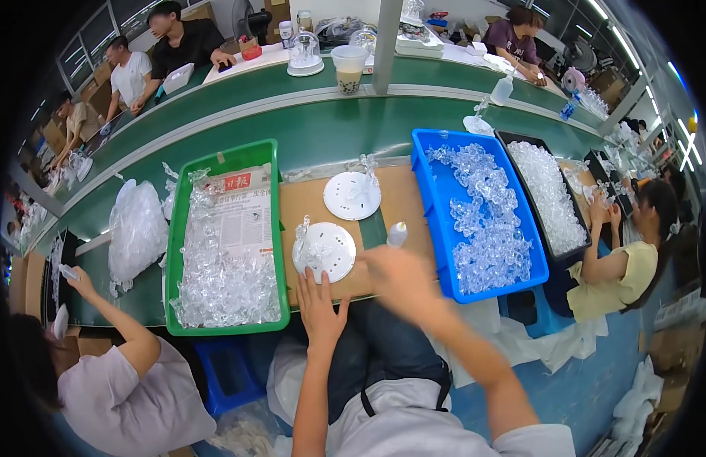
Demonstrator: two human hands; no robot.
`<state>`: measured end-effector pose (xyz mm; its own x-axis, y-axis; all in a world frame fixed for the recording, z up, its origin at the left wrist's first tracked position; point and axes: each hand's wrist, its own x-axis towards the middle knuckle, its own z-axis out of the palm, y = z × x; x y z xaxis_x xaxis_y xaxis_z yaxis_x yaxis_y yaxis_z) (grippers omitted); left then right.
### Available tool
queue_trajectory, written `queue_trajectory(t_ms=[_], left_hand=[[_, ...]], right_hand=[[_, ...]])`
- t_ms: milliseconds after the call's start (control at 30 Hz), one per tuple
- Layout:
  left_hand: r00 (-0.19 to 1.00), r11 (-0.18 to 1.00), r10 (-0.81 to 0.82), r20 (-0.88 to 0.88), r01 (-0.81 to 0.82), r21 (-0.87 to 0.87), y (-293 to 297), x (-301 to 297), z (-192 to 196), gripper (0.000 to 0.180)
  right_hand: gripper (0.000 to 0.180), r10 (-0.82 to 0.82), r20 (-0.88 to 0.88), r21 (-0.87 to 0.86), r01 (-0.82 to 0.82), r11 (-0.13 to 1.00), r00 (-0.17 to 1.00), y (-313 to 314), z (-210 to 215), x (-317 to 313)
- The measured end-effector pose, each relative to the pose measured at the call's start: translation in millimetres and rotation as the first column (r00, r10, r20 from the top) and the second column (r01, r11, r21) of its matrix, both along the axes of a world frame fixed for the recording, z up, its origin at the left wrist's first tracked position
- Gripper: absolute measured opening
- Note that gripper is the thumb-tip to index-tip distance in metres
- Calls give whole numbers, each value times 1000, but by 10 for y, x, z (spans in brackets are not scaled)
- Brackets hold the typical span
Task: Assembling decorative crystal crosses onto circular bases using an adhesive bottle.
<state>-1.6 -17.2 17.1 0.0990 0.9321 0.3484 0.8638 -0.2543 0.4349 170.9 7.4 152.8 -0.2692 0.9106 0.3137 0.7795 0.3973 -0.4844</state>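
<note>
The near white round disc, dotted with small dark holes, lies on the brown flat board between the green rectangular plastic tray and the blue rectangular plastic tray. A clear, glassy upright ornament stands at its left side.

The left hand lies palm down, fingers slightly apart, at least 2 fingertips on the disc's near edge; it is not clamped round it. The right hand is blurred just right of the disc, near the small white squeeze bottle; I cannot tell whether its fingers are together or hold anything.

The disc looks thin, stiff and light, probably smooth enough to slide under a push. The ornament looks hard, slick and brittle, and could snap if used as a handle. The disc's bare rim, away from the ornament, seems the safest hold, with 1 hand steadying it flat.

A 2nd white round disc lies just beyond.
</note>
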Motion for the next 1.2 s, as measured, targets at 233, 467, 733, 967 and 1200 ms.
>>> queue_trajectory(t_ms=[233,467,733,967,1200], left_hand=[[1000,1000,-6,-25,6,-3,10,31,-32,63],[996,1000,14,87,-14,-7,10,56,-37,63],[990,999,-12,140,5,53,7,33,-52,56],[982,999,-23,186,14,47,9,25,-98,50],[981,999,-5,194,-4,50,8,56,-80,46]], right_hand=[[20,-97,-153,-14,96,995,983,303,391,762],[34,86,47,-70,-83,994,995,441,-209,-605],[27,0,-213,-261,-57,964,977,647,-646,-550],[27,-5,-173,-263,-41,964,985,565,-659,-701],[21,19,-40,-122,-23,992,999,561,-709,-707]])
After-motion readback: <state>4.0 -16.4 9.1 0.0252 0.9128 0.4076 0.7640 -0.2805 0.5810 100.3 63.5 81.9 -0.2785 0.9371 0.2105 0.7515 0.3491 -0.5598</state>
